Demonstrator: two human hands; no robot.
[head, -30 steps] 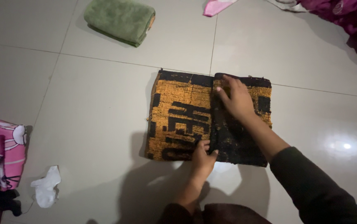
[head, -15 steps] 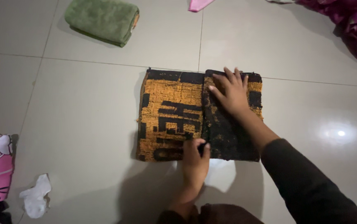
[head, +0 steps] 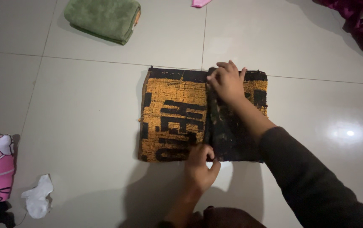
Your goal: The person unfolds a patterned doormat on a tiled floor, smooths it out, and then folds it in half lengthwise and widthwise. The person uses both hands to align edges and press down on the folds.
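The towel (head: 177, 118) is orange with bold black markings and black edging. It lies flat on the tiled floor, partly folded, its right part turned over onto itself, showing a darker, mostly black side.

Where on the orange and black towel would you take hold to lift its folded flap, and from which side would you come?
Probably the flap's free edge down the middle of the orange and black towel. Grip it at both ends, as the left hand does at the near end and the right hand at the far end, coming from the left side, where the edge lies open. The flap's right side is a closed fold.
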